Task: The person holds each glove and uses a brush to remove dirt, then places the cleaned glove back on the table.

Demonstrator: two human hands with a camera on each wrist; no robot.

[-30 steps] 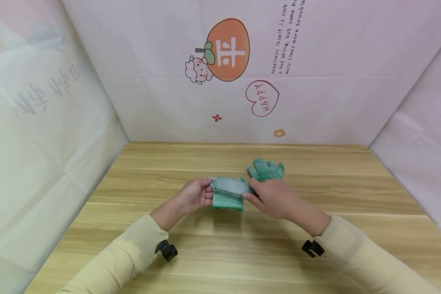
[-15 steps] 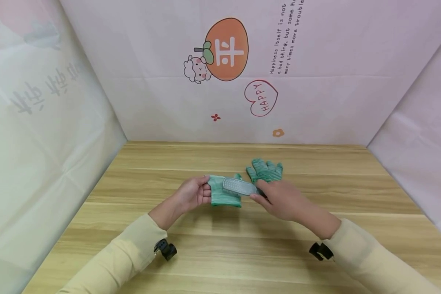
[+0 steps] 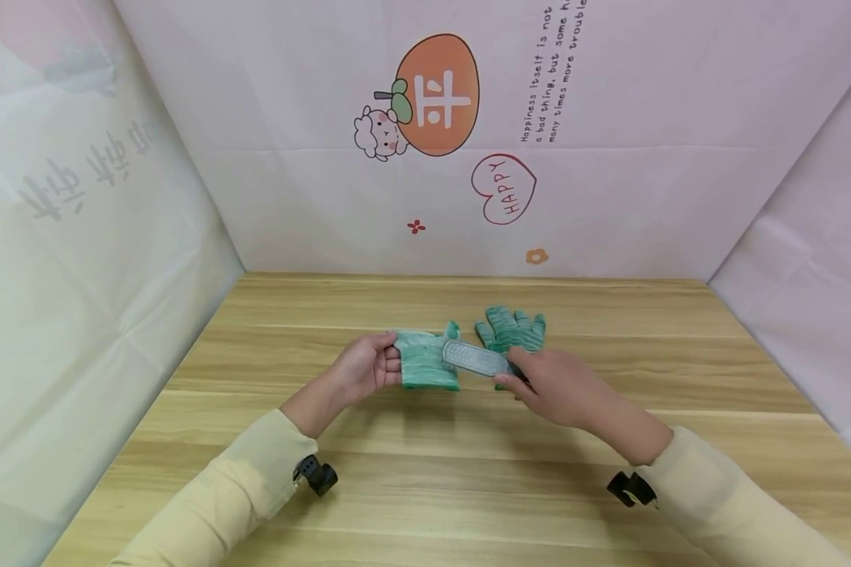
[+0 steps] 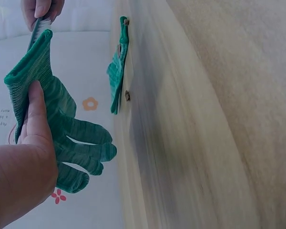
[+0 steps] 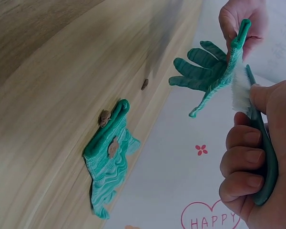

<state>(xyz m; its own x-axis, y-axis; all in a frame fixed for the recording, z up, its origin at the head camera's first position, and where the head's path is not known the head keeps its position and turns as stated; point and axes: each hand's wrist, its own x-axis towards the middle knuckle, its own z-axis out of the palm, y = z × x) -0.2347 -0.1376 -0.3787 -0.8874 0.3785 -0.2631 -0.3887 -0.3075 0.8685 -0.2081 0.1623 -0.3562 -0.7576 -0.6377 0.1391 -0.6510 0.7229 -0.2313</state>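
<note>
My left hand [image 3: 369, 366] pinches a green-and-white knit glove [image 3: 425, 362] between thumb and fingers, lifted above the table. The glove's fingers [image 4: 88, 131] hang toward the tabletop in the left wrist view. My right hand [image 3: 563, 390] grips the dark green handle of a brush [image 5: 267, 176], fingers curled round it. White bristles [image 5: 240, 90] face the held glove near its cuff; whether they touch it I cannot tell. A second matching glove [image 5: 107, 162] lies on the table, partly hidden by my right hand in the head view. Two small brown clumps [image 5: 113, 147] sit on or against it.
Another small brown clump [image 5: 144, 84] lies on the wooden table [image 3: 411, 504]. Printed white sheets [image 3: 312, 213] stand behind and at both sides of the table. Each wrist wears a small black camera [image 3: 315, 474].
My right hand has moved the brush to the right across the held glove, from near my left hand to the glove's right side. The left hand and glove shifted slightly left and up.
</note>
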